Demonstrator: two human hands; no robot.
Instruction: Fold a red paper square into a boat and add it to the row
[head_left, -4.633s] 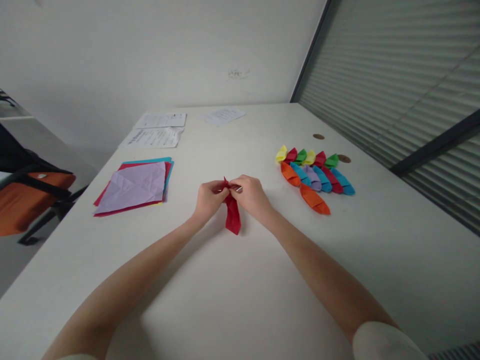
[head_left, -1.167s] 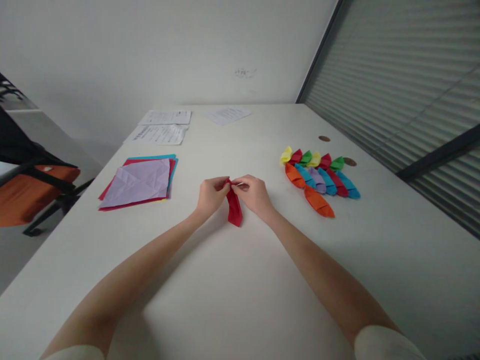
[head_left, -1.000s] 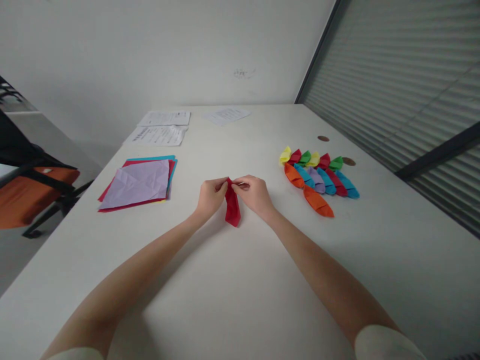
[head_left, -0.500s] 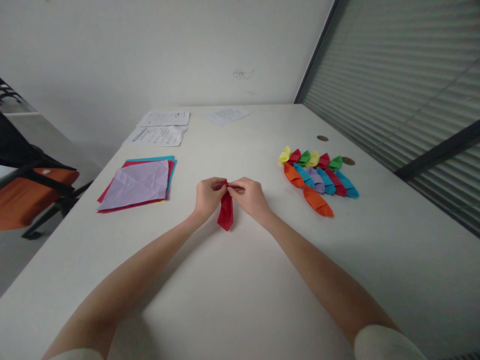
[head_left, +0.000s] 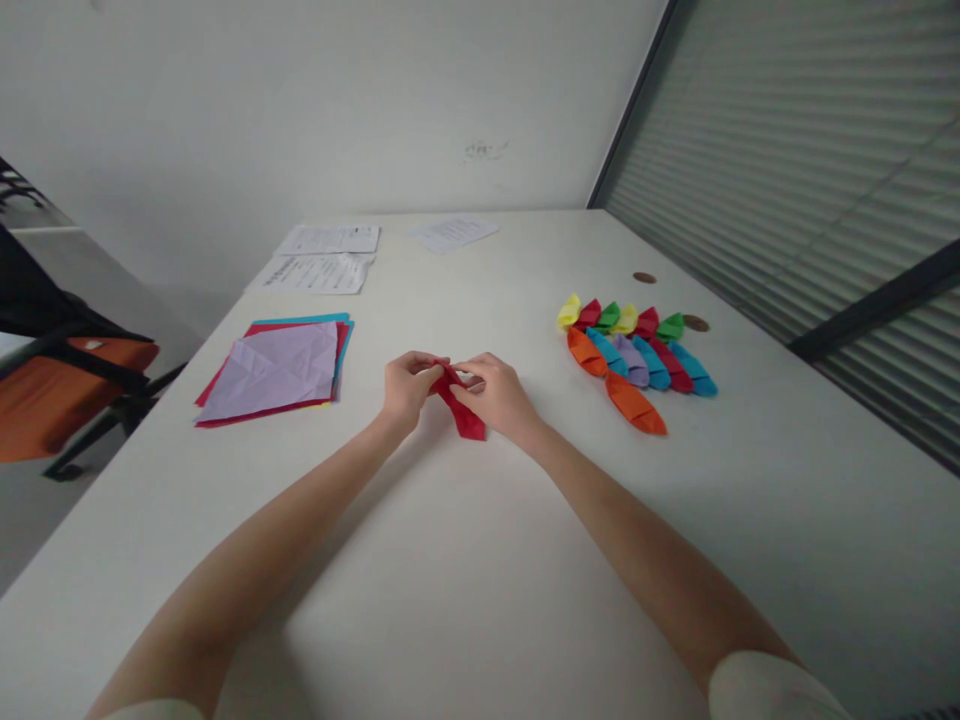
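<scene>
Between my two hands is a folded strip of red paper, its wider pointed end slanting down to the right over the table. My left hand pinches the strip's upper end between thumb and fingers. From the other side, my right hand grips the strip with thumb and fingertips just below that end. Fingers hide part of the upper end. To the right lie several folded paper pieces in rows, among them an orange one, a blue one and a yellow one.
A stack of coloured paper sheets, purple on top, lies at the left of the white table. Printed pages are at the back left, another sheet at the back. An orange-seated chair stands beyond the left edge.
The red strip has turned, so its free end now points down to the right instead of straight toward me. My left hand has shifted slightly left, and my right fingers have changed their hold.
</scene>
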